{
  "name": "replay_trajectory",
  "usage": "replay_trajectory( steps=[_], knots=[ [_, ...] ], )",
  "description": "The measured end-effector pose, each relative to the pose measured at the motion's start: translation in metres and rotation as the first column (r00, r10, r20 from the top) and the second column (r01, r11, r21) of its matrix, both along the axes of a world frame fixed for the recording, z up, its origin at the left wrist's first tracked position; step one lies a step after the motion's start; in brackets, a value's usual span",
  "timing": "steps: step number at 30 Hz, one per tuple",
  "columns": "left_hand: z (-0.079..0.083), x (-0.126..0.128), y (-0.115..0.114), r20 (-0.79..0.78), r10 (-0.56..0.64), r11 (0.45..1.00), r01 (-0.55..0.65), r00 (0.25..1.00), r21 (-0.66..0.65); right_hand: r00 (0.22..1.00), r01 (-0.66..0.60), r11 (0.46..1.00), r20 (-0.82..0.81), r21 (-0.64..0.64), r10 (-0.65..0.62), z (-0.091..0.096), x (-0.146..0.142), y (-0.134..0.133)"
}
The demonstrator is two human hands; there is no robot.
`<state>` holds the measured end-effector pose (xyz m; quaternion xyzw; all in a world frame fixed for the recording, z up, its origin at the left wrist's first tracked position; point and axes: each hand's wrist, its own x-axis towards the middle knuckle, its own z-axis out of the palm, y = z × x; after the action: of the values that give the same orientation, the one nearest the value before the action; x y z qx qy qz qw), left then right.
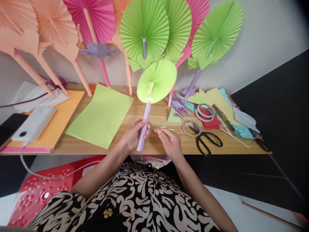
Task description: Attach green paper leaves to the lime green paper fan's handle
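Observation:
My left hand [137, 131] is wrapped round the purple paper handle of a small round paper fan [158, 79]. The fan's pleated light green disc stands upright above the hand, with a pale stick down its middle. My right hand [170, 141] is closed in a pinch, just right of the handle. At its fingertips is a thin green paper piece [169, 129], seen nearly edge-on. Behind that hand lies an angular green paper offcut [173, 116]. To its right are a roll of tape [191, 128] and black-handled scissors [209, 141], the blades partly across the tape.
Finished green fans [145, 29], pink and orange ones lean against the wall. A green paper sheet [101, 116] lies left of my hands. Further left, a white power bank [35, 124] with a cable sits on orange paper [65, 112]. More tape rolls [205, 112] and paper scraps [223, 104] lie right.

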<state>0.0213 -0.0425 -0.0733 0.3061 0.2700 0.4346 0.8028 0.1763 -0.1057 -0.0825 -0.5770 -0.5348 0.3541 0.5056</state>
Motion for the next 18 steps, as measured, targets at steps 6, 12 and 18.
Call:
replay_trajectory(
  steps=[6,12,18],
  knots=[
    [0.005,-0.005,0.007,0.029,0.017,0.997,-0.02,0.999,0.077,0.982,-0.183,0.976,-0.069,-0.115,0.176,-0.008,-0.009,-0.014],
    [0.004,-0.006,0.01,0.012,0.066,0.983,-0.067,0.998,0.174,0.964,-0.264,0.955,-0.015,-0.134,0.265,-0.016,-0.017,-0.012],
    [0.014,-0.005,0.016,-0.01,0.093,0.958,-0.086,0.996,0.272,0.966,-0.227,0.97,0.103,-0.09,0.236,-0.01,-0.026,0.009]
  ],
)
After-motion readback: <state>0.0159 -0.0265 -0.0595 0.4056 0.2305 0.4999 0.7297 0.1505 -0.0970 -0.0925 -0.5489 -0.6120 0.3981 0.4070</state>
